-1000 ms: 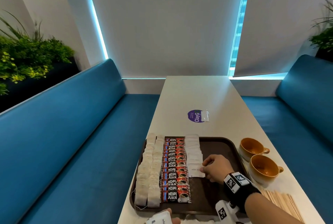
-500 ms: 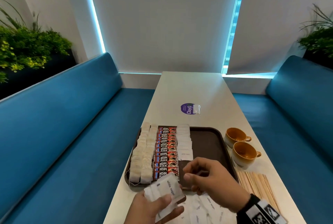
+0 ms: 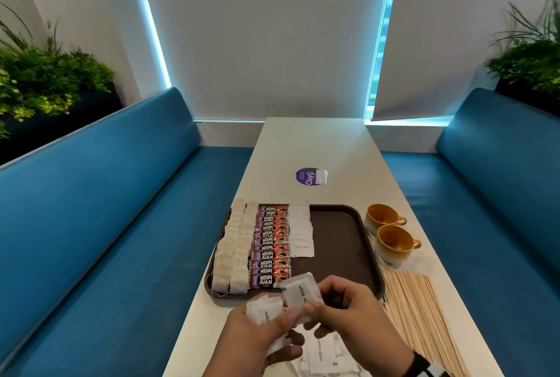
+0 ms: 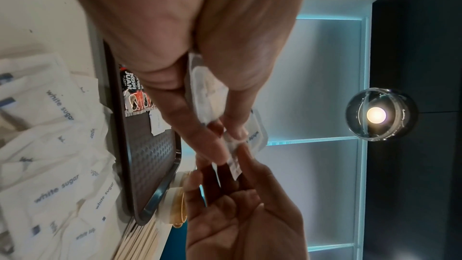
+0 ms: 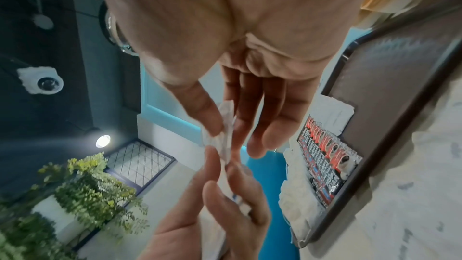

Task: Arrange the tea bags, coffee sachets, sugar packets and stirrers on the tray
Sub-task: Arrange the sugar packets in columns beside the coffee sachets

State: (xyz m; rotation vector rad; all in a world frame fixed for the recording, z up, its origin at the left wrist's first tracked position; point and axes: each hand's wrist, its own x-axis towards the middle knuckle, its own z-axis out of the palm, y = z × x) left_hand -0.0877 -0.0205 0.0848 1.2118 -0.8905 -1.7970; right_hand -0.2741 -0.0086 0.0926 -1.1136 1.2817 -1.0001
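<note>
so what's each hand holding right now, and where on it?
Left hand grips a small stack of sugar packets at the near end. Right hand pinches one sugar packet by its near edge.

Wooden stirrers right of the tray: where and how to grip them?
Judging by their pose, take the wooden stirrers at mid-length, from above, pinching across the bundle. They lie flat and parallel on the table, beside the tray, long axis running away from the person.

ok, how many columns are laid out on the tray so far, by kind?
On the dark brown plastic tray:
White paper tea bags: 2 columns
Red coffee sachets: 1 column
White paper sugar packets: 1 column
Total: 4 columns
</note>
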